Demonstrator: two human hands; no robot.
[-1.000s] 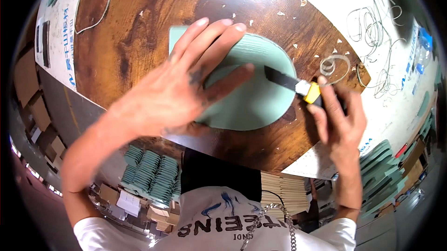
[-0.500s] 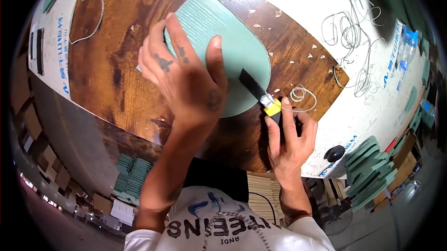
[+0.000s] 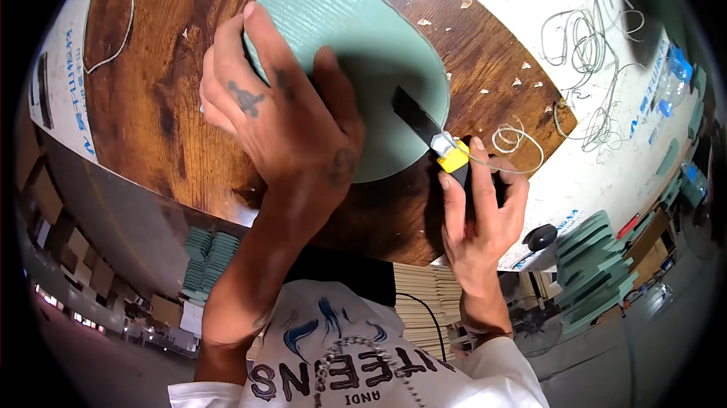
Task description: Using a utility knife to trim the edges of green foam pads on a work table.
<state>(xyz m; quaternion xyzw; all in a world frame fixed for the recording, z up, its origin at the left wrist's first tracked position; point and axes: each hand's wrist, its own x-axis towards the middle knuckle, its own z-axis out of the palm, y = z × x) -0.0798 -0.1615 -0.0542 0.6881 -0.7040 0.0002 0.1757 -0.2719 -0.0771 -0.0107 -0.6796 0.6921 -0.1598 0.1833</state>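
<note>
A pale green, ribbed sheet piece [image 3: 363, 45] with a rounded end lies on the brown wood-grain board. My left hand [image 3: 280, 105] is closed at its left edge, fingers along the side and thumb over the top face. My right hand [image 3: 485, 204] grips a yellow-and-black utility knife [image 3: 454, 157]. Its long dark blade crosses the sheet's rounded edge at the lower right, tip over the green surface. A thin pale trimmed strip [image 3: 522, 139] curls beside the knife, just above my right fingers.
Scraps dot the brown board [image 3: 166, 105]. Tangled trimmings [image 3: 583, 52] lie on the white table at right, near a clear bottle [image 3: 672, 79]. Stacked green pieces [image 3: 594, 272] stand at lower right, with more [image 3: 210, 260] at lower left. A dark round object [image 3: 541, 238] sits by the table edge.
The whole view has shifted and come slightly closer. My left thumb has lowered toward the sheet. The knife stays at the rounded edge, still in my right hand.
</note>
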